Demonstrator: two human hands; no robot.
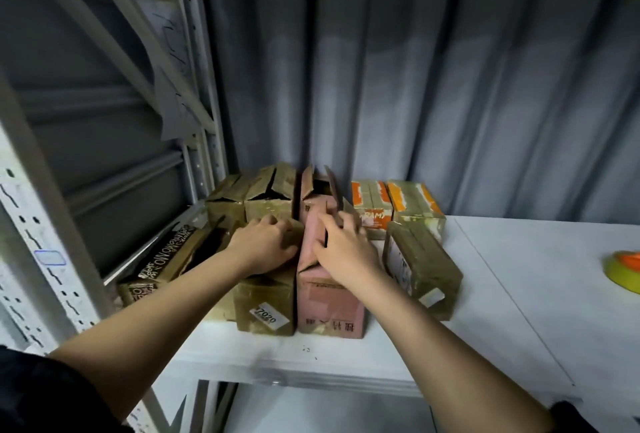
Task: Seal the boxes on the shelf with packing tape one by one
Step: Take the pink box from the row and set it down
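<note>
At the shelf's (485, 294) front centre, the right hand (346, 249) pinches the pink box's (330, 308) flap while the left hand (263, 242), at its 9 o'clock, grips the brown box's (265, 304) flap; the cardboard looks light and creasable, best held at flap edges.

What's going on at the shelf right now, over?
Left hand gripping brown box flap. Right hand gripping pink box flaps, still open. Tape roll far right, untouched. More boxes crowd close around.
</note>
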